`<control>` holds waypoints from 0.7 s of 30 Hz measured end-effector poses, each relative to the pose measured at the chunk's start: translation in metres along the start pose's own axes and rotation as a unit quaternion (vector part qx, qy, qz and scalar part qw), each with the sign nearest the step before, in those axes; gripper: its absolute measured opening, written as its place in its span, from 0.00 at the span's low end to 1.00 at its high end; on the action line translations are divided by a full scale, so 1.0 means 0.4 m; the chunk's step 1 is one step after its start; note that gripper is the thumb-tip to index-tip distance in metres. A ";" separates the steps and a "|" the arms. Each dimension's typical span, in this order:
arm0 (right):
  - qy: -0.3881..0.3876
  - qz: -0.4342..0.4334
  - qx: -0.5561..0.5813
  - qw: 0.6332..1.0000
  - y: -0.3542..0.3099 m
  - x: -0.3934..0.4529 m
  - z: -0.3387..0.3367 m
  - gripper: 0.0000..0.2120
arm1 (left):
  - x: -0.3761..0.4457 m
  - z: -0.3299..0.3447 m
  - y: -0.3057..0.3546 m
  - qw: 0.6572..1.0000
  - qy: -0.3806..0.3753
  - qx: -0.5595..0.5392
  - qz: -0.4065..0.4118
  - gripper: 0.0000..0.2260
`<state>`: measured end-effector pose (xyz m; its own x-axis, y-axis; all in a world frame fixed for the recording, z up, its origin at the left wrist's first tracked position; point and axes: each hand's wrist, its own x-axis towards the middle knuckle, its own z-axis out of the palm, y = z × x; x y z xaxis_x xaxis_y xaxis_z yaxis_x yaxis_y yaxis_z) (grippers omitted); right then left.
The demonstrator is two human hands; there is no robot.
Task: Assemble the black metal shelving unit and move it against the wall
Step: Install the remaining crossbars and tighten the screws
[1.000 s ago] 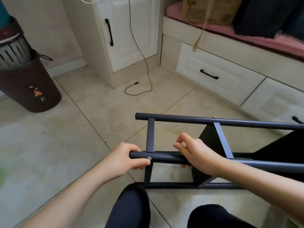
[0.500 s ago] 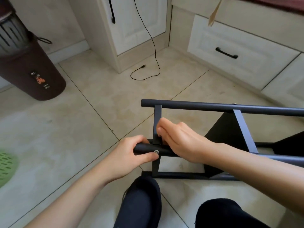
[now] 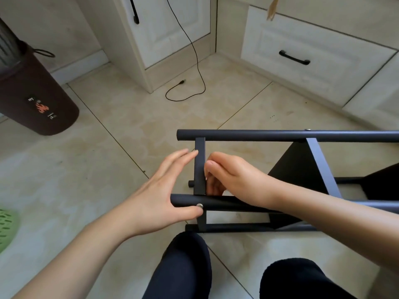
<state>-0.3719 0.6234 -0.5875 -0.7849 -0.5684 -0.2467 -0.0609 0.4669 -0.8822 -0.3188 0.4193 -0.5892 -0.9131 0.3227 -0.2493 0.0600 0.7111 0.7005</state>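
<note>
While the tiled floor [image 3: 108, 169] fills most of the view, the black metal shelving unit [image 3: 302, 135] lies on its side across it, running from the centre off the right edge, well apart from the white cabinet [image 3: 172, 29] and the drawer front [image 3: 302, 61] behind it. To the left stands a dark brown bin [image 3: 32, 100], and a thin black cable [image 3: 194, 61] trails down the cabinet and loops on the tiles. Two dark-clad knees [image 3: 183, 266] show at the bottom edge. Of the frame, a far tube runs level across, a near tube [image 3: 233, 202] lies parallel below it, and a flat crossbar [image 3: 199, 167] joins their left ends. The left hand [image 3: 159, 190] is spread wide, fingers straight, its fingertips at the crossbar's left edge and its thumb lying under the near tube's end, touching the small silver screw head [image 3: 199, 205] there. The right hand [image 3: 233, 180] reaches over the near tube just right of the crossbar, fingers curled against the bar's right edge; whether that grip actually clasps the bar I cannot tell.
</note>
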 end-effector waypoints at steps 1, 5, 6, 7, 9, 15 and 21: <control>0.016 0.011 0.059 0.998 0.001 0.005 -0.005 0.14 | 0.008 -0.006 0.003 1.000 -0.015 0.004 0.020 0.42; 0.068 0.047 0.215 0.973 0.017 0.017 -0.038 0.10 | 0.040 -0.023 0.003 0.994 -0.058 0.045 0.081 0.38; 0.069 0.053 0.226 0.970 0.025 0.017 -0.048 0.09 | 0.046 -0.026 0.002 0.993 -0.061 0.053 0.087 0.37; 0.067 0.061 0.231 0.969 0.035 0.014 -0.058 0.08 | 0.051 -0.028 0.002 0.992 -0.065 0.056 0.091 0.37; 0.055 0.085 0.234 0.967 0.055 0.005 -0.077 0.07 | 0.057 -0.030 -0.001 0.992 -0.067 0.049 0.096 0.35; -0.055 0.158 0.196 0.966 0.090 -0.001 -0.102 0.09 | 0.062 -0.003 -0.021 0.993 -0.056 -0.058 0.086 0.33; -0.124 0.167 0.189 0.960 0.101 0.052 -0.072 0.05 | 0.062 0.023 -0.053 0.990 -0.017 -0.092 0.108 0.33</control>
<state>-0.4083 0.6499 -0.6169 -0.5483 -0.5953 -0.5874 0.4331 0.3988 -0.8084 -0.3389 0.4178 -0.6164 -0.8727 0.4780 -0.1001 0.1753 0.4979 0.8494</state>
